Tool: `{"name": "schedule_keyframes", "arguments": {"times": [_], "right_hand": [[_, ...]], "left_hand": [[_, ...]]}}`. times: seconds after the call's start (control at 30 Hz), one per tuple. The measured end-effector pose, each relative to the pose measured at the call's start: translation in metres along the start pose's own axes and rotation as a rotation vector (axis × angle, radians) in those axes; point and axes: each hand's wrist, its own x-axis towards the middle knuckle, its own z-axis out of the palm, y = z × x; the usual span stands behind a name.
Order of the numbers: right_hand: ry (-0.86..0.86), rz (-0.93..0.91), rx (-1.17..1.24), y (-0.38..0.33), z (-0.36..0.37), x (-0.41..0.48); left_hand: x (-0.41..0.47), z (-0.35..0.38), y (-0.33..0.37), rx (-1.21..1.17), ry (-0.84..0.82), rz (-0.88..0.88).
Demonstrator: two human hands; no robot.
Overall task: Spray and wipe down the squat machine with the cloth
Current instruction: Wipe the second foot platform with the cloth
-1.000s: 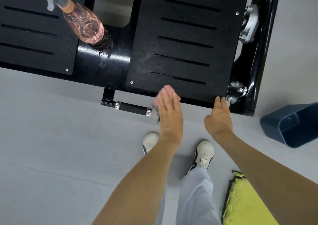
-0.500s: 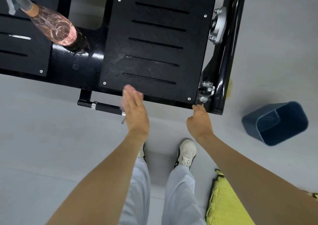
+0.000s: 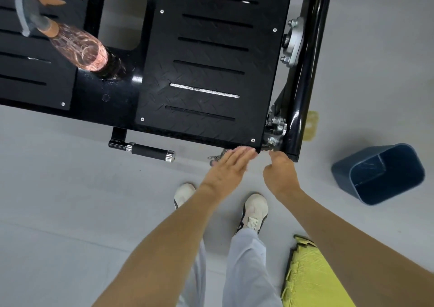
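Since the frame half a second ago, my left hand (image 3: 231, 166) has travelled rightward along the front edge of the squat machine (image 3: 305, 72), from beside the knurled handle (image 3: 150, 153) to the near right corner of the right footplate (image 3: 211, 72). My right hand (image 3: 279, 175) has stayed at that corner, so the two hands now sit just beside each other.

Left hand: fingers straight and together, palm down, pressing the cloth (image 3: 217, 156) against the footplate's front edge. Most of the cloth is hidden under the hand; a patterned strip shows at its left side and a pale fringe at the fingertips.

Right hand: fingers curled under, knuckles toward me, directly below the bolt cluster (image 3: 276, 128) at the frame corner. I cannot tell whether it grips anything.

Spray bottle (image 3: 79, 48): pink, with a grey trigger head, standing on the glossy centre beam (image 3: 112, 102) between the two footplates, well apart from both hands.

Floor items: a dark blue bin (image 3: 380, 173) stands to the right of the machine, and a yellow foam mat (image 3: 312, 276) lies at lower right. My white shoes (image 3: 254, 209) are planted on the grey floor (image 3: 70, 201) below the hands.
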Motion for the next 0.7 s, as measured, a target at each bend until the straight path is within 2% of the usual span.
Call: {"name": "schedule_keyframes", "arguments": {"times": [0.1,0.2,0.33,0.47,0.57,0.63,0.7], "right_hand": [[0.006,0.015,-0.005,-0.009,0.006,-0.004],[0.022,0.026,-0.050,-0.021,0.015,-0.008],[0.041,0.042,-0.114,-0.039,0.028,-0.010],[0.034,0.072,-0.117,-0.063,0.042,-0.013],[0.030,0.066,-0.146,-0.082,0.049,-0.016],[0.032,0.058,-0.187,-0.094,0.053,-0.017],[0.026,0.051,-0.228,-0.107,0.056,-0.018]], "left_hand": [[-0.024,-0.002,-0.043,0.130,-0.059,0.044],[-0.052,-0.006,-0.081,0.194,-0.024,0.002],[-0.086,-0.012,-0.137,0.123,-0.069,-0.009],[-0.116,-0.019,-0.185,0.016,-0.229,-0.009],[-0.133,-0.024,-0.214,-0.051,-0.253,-0.058],[-0.145,-0.030,-0.228,-0.151,-0.263,-0.144],[-0.152,-0.042,-0.232,-0.350,-0.238,-0.370]]}}
